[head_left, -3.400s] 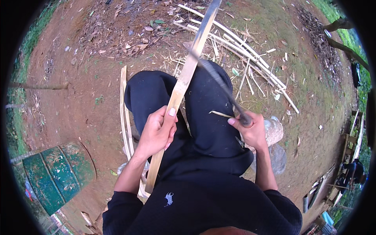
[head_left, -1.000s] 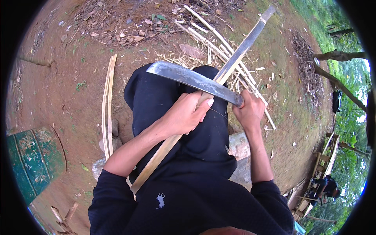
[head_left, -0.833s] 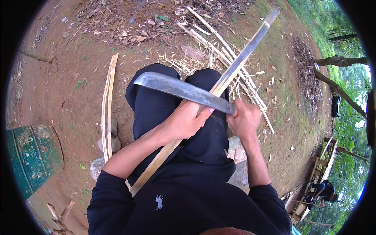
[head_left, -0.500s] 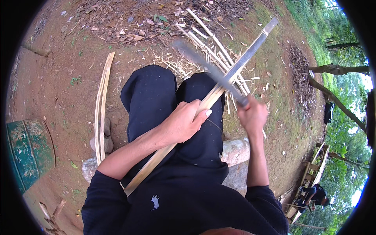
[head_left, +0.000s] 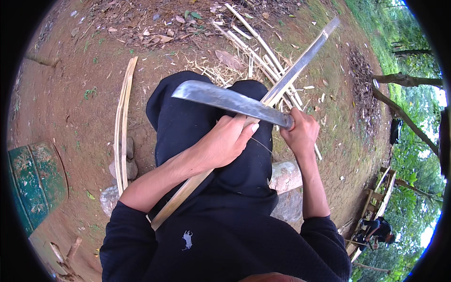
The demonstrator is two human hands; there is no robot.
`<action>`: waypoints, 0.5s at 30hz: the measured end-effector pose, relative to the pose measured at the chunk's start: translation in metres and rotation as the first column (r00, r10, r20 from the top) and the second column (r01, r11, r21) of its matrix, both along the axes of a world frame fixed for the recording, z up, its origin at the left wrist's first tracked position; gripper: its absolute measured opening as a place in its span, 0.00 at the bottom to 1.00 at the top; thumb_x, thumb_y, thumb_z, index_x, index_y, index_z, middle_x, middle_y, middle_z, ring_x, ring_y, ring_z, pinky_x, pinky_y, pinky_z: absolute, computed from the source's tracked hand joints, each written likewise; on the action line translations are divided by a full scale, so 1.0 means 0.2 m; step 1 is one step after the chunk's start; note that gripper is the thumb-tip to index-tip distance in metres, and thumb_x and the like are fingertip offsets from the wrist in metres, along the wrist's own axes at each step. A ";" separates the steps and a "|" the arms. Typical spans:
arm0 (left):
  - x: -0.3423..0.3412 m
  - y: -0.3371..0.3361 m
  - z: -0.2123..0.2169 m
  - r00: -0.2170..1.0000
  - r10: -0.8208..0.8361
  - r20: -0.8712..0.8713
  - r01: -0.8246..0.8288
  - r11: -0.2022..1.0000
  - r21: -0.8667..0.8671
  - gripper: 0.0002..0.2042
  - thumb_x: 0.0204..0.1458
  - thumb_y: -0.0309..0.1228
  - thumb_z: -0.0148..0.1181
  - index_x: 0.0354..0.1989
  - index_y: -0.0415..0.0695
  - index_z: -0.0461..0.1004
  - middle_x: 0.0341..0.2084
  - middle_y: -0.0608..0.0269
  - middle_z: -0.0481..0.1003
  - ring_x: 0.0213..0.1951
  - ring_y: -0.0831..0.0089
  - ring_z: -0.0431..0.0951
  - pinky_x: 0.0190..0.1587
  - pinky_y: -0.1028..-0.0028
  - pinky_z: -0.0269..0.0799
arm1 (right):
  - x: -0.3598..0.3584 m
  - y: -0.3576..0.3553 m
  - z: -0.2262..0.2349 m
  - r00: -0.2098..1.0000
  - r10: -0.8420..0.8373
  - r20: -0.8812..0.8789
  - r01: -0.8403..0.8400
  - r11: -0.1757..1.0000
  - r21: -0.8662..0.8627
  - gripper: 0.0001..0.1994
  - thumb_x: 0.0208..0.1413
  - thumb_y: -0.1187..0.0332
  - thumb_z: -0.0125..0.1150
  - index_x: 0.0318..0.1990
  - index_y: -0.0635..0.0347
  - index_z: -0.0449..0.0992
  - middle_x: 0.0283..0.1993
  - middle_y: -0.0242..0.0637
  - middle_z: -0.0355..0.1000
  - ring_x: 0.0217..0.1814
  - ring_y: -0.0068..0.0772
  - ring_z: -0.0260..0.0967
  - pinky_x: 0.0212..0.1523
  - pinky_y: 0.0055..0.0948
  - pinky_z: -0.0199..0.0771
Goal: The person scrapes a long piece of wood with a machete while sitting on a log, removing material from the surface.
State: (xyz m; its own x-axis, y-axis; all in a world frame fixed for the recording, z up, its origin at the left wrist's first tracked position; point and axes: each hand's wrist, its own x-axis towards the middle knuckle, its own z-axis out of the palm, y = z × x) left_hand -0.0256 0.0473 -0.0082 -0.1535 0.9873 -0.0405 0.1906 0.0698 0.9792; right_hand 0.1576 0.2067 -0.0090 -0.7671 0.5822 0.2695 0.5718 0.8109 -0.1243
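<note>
My left hand (head_left: 225,143) is closed around a long split bamboo strip (head_left: 300,63). The strip slants from beside my left forearm, across my lap, up to the far right, its far part darker than the pale near part. In my right hand (head_left: 302,131) is the handle of a machete (head_left: 221,98). Its wide grey blade points left, lying across the strip just beyond my left fingers. Whether the edge touches the strip cannot be made out. Part of the strip is hidden beneath the blade and my left hand.
Several pale strips (head_left: 253,40) and curled shavings (head_left: 211,75) lie on the ground past my knees. More long strips (head_left: 123,122) lean at the left beside stones (head_left: 124,169). A green drum (head_left: 37,183) stands far left. Another person (head_left: 378,232) is at the far right, near a wooden bench (head_left: 376,202).
The machete, blurred earlier, has swung nearer to me along the strip toward my left hand, its tip coming down and left. My left hand keeps its grip on the strip.
</note>
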 end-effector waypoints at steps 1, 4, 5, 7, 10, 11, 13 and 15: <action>0.00 0.00 0.02 1.000 -0.009 0.015 0.010 0.999 -0.044 0.13 0.67 0.29 0.48 0.50 0.30 0.70 0.36 0.36 0.77 0.42 0.38 0.76 0.47 0.50 0.70 | 0.01 0.01 -0.01 1.000 -0.018 -0.010 0.018 1.000 0.003 0.08 0.37 0.72 0.65 0.26 0.57 0.70 0.22 0.41 0.72 0.26 0.52 0.72 0.29 0.47 0.71; -0.01 0.00 0.05 0.996 -0.002 0.087 0.008 0.998 -0.066 0.13 0.67 0.30 0.48 0.49 0.30 0.70 0.33 0.36 0.77 0.41 0.36 0.77 0.45 0.49 0.70 | 0.00 0.02 -0.03 0.999 -0.022 -0.035 0.024 0.999 0.046 0.08 0.38 0.72 0.64 0.25 0.57 0.69 0.22 0.41 0.71 0.25 0.50 0.72 0.29 0.46 0.70; -0.02 0.00 0.05 0.996 -0.006 0.089 0.014 0.995 -0.095 0.13 0.67 0.30 0.48 0.49 0.30 0.70 0.33 0.35 0.77 0.41 0.36 0.76 0.45 0.49 0.70 | 0.00 0.02 -0.03 0.999 -0.015 -0.042 0.018 0.998 0.067 0.08 0.38 0.72 0.64 0.25 0.57 0.69 0.21 0.41 0.71 0.24 0.49 0.72 0.29 0.46 0.70; -0.02 0.01 0.06 0.994 -0.013 0.106 0.028 0.989 -0.143 0.13 0.67 0.29 0.48 0.49 0.29 0.70 0.33 0.34 0.77 0.41 0.36 0.76 0.46 0.50 0.70 | 0.00 -0.02 -0.03 0.998 -0.066 -0.003 0.066 0.998 0.009 0.07 0.39 0.72 0.63 0.24 0.57 0.69 0.20 0.40 0.70 0.21 0.46 0.71 0.28 0.45 0.70; -0.01 -0.01 0.02 0.999 -0.018 0.035 0.019 0.999 -0.044 0.13 0.67 0.29 0.48 0.50 0.30 0.70 0.39 0.34 0.76 0.46 0.37 0.75 0.51 0.51 0.68 | 0.00 -0.08 -0.02 0.999 0.006 0.044 -0.010 0.996 0.085 0.07 0.39 0.72 0.63 0.22 0.55 0.69 0.16 0.35 0.67 0.14 0.38 0.65 0.25 0.43 0.68; 0.00 -0.02 0.00 1.000 -0.012 0.007 0.012 1.000 -0.016 0.13 0.67 0.29 0.48 0.50 0.30 0.71 0.42 0.34 0.75 0.48 0.37 0.73 0.53 0.51 0.67 | -0.01 -0.07 -0.01 0.998 0.053 0.040 -0.058 0.991 0.124 0.08 0.37 0.71 0.64 0.21 0.54 0.69 0.15 0.33 0.66 0.13 0.35 0.64 0.23 0.42 0.67; 0.00 -0.02 -0.02 1.000 -0.001 -0.016 0.001 1.000 0.022 0.13 0.67 0.29 0.48 0.51 0.31 0.71 0.46 0.35 0.74 0.52 0.37 0.72 0.56 0.50 0.65 | 0.00 0.01 -0.02 0.998 0.061 0.010 -0.062 0.994 0.086 0.11 0.34 0.71 0.68 0.22 0.54 0.69 0.15 0.32 0.66 0.14 0.36 0.65 0.27 0.44 0.68; -0.01 0.00 -0.01 1.000 0.004 -0.030 -0.003 0.999 0.050 0.13 0.67 0.30 0.48 0.50 0.32 0.71 0.40 0.41 0.73 0.45 0.44 0.72 0.50 0.53 0.66 | 0.00 0.07 -0.02 0.998 0.062 0.002 -0.062 0.991 0.122 0.12 0.32 0.71 0.69 0.22 0.54 0.69 0.17 0.33 0.68 0.17 0.39 0.67 0.30 0.43 0.69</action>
State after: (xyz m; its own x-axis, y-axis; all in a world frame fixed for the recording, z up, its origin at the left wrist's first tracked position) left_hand -0.0276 0.0473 -0.0108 -0.1574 0.9874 0.0131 0.2197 0.0221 0.9753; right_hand 0.1575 0.2208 -0.0137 -0.8003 0.4961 0.3367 0.5196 0.8541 -0.0234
